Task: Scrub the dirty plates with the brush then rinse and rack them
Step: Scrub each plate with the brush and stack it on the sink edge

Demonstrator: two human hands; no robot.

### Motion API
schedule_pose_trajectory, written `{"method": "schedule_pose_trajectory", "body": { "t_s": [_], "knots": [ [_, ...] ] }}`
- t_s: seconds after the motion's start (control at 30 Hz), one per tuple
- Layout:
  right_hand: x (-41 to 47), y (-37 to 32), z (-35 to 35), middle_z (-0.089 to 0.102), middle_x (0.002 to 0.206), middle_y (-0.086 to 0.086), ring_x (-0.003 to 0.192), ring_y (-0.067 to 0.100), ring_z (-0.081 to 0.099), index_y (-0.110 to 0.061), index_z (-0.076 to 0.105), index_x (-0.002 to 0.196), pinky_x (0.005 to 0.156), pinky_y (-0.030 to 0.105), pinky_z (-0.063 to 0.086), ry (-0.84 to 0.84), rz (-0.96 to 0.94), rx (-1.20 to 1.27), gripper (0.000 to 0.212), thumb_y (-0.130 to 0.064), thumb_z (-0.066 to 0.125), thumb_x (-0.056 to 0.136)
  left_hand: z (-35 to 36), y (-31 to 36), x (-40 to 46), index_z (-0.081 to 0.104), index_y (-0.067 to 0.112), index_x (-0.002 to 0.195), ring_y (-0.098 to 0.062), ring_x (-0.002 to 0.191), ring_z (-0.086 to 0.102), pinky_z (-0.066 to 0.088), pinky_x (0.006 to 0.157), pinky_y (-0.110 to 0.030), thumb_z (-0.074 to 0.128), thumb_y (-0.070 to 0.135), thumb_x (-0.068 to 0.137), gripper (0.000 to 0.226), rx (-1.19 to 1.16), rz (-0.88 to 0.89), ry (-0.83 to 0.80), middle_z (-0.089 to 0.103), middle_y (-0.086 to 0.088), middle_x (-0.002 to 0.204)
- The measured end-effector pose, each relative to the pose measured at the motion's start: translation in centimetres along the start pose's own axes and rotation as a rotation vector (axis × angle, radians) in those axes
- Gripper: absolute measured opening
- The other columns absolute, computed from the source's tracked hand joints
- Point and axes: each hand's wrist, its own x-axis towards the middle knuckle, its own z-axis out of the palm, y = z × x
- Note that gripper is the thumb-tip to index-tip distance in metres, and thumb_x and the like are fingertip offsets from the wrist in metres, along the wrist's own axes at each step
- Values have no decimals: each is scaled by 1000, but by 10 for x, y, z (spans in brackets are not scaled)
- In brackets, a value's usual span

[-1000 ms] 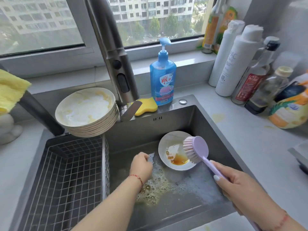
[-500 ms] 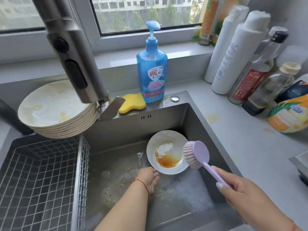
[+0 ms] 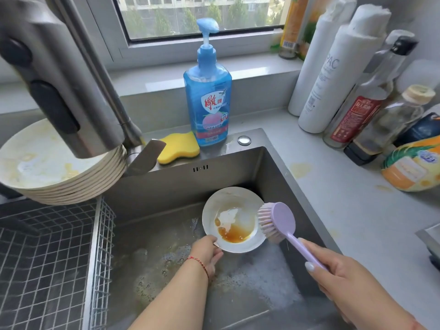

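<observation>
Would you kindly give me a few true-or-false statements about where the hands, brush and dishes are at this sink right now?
1. The right hand grips the purple brush by its handle. True.
2. The left hand holds the yellow sponge. False: the sponge lies on the sink ledge beside the blue soap bottle; the left hand is at the near rim of the small plate.
3. The small plate has brown sauce in it. True.
4. The stack of dirty plates sits inside the wire rack. False: it sits behind the rack, under the faucet.
</observation>
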Motion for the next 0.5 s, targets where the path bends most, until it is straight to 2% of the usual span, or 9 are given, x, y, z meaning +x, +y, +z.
{"method": "schedule_pose_trajectory", "body": {
  "t_s": [0.07,0.17,0.27,0.37,0.43,0.5],
  "knots": [
    [0,-1,0,48,53,-37,54,-11,49,-53,49,123,61,9,31,-6,5,13,44,-19,52,95,-1,2,1,56,-2,122,-22,86,65,57,79,-35,46,4,98,26,-71,2,-51,68,-16,99],
    [0,-1,2,47,52,-37,54,-10,48,-50,50,127,60,10,31,-6,14,28,45,-18,52,95,3,4,1,52,-6,129,-32,105,66,62,74,-41,45,3,99,32,-203,-1,-121,67,-23,116],
    [-1,0,3,48,53,-38,55,-7,47,-52,49,126,64,10,33,2,21,32,44,-20,51,95,13,6,-5,49,0,132,-35,108,64,57,81,-49,46,14,103,32,-234,-6,-171,64,-22,122],
    [-2,2,2,50,58,-36,59,-7,48,-58,46,119,66,6,34,29,21,21,44,-22,52,95,20,9,-10,48,5,134,-36,106,62,55,74,-50,44,22,105,34,-202,-44,-194,62,-22,125],
    [-3,1,3,50,65,-35,64,-7,50,-63,43,113,68,6,35,32,24,6,44,-24,53,95,20,9,-8,46,6,137,-34,97,64,57,63,-48,43,21,105,35,-189,-39,-182,62,-21,122],
    [-5,0,3,51,69,-34,66,-5,51,-65,42,109,68,9,38,25,31,9,45,-24,52,95,18,7,-10,45,8,138,-34,96,65,60,62,-47,42,21,105,36,-166,-11,-167,64,-19,120]
  ]
}}
